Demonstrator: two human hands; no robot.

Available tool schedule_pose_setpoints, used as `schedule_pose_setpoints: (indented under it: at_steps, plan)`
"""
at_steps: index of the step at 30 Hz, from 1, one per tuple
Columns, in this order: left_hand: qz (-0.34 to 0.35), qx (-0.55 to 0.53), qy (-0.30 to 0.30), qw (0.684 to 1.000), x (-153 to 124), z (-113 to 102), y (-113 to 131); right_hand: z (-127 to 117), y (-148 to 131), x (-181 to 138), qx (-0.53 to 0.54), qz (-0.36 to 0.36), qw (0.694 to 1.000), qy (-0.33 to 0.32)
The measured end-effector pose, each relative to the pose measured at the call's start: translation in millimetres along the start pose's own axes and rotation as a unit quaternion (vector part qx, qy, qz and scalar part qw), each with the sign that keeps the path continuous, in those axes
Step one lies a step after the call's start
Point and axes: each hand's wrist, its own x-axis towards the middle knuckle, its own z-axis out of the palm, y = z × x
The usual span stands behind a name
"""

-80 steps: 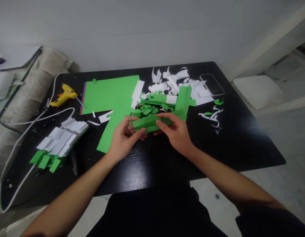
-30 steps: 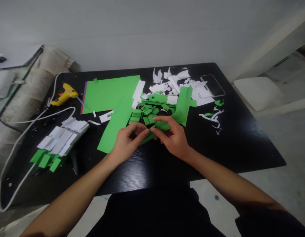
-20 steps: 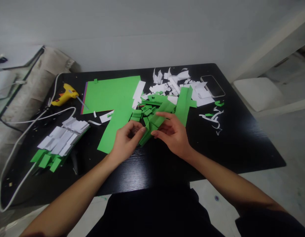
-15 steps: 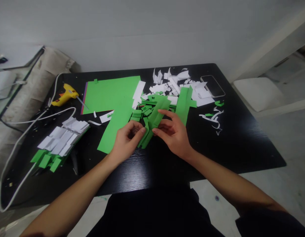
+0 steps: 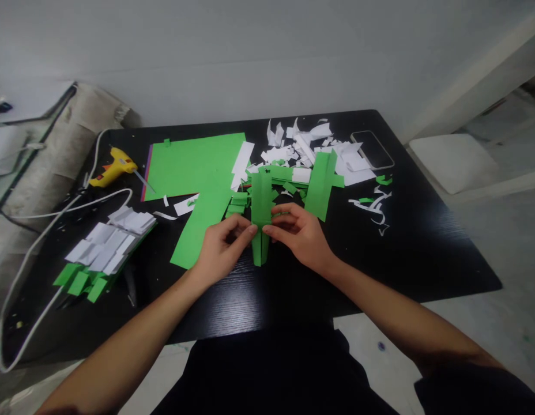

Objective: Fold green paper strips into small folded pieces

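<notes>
Item: folded green paper strip (image 5: 261, 202), long and narrow. It stands lengthwise away from the person, its far end over the heap of small green offcuts (image 5: 240, 203), its near end poking out below the fingertips toward the table edge. Half a second ago it slanted up to the right; well before that it lay crosswise between the hands. It has since turned to point straight ahead.

Left hand (image 5: 223, 249): fingers curled, thumb and forefinger pinched on the left edge of the strip near its lower third. Hand position little changed from the earlier pictures.

Right hand (image 5: 301, 236): fingers (image 5: 279, 210) closed on the right edge of the strip, directly opposite the left fingertips. It has shifted slightly leftward as the strip swung.

Beyond the fingertips: a second folded green strip (image 5: 321, 184) just right of the held one, unmoved; white paper scraps (image 5: 302, 147) farther off; a phone (image 5: 371, 148) beyond those, to the right.

Left of the left hand: large green sheet (image 5: 193, 164); a stack of white and green cut pieces (image 5: 104, 248); a yellow glue gun (image 5: 112, 166) with white cord (image 5: 42, 242). All as before.

Surface: black table (image 5: 423, 242).
</notes>
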Motion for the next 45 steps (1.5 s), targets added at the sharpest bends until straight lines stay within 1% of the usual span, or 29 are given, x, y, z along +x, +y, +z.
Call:
schedule_pose_setpoints:
  at_steps: [2, 4, 9, 13, 20, 31, 35, 40, 45]
  plan:
    - [-0.006, -0.003, 0.004, 1.0, -0.5, 0.1, -1.0, -0.9, 0.7, 1.7, -0.006, 0.012, 1.0, -0.028]
    - [-0.009, -0.005, 0.003, 1.0, -0.5, -0.1, -1.7, -1.3, 0.6, 2.2, -0.013, 0.013, 0.999, -0.039]
    - [-0.001, 0.008, -0.009, 1.0, 1.2, -1.3, -1.0, -1.2, -2.8, 0.9, -0.035, 0.001, 0.999, -0.037]
    - [0.003, -0.007, 0.0, 1.0, 2.6, -1.2, -1.0, -1.6, -5.0, 0.9, -0.041, -0.001, 0.998, -0.046]
    - [-0.03, -0.043, -0.011, 0.999, 0.9, -2.9, -4.2, -2.4, -5.6, 0.3, -0.035, -0.003, 0.998, -0.052]
    - [-0.043, -0.054, 0.002, 0.998, -0.6, -1.5, -3.9, -2.6, -3.6, 0.7, -0.031, -0.006, 0.998, -0.06]
    - [-0.034, -0.053, 0.004, 0.998, -1.3, -1.5, -4.1, -1.9, -3.9, -0.2, -0.026, -0.002, 0.998, -0.059]
    - [-0.006, -0.036, 0.009, 0.999, -1.0, -0.6, -2.9, -1.4, -7.2, -1.4, -0.031, 0.0, 0.997, -0.066]
    - [0.015, -0.016, 0.007, 1.0, 0.8, 1.5, -1.6, -1.7, -6.8, -1.1, -0.04, -0.01, 0.998, -0.05]
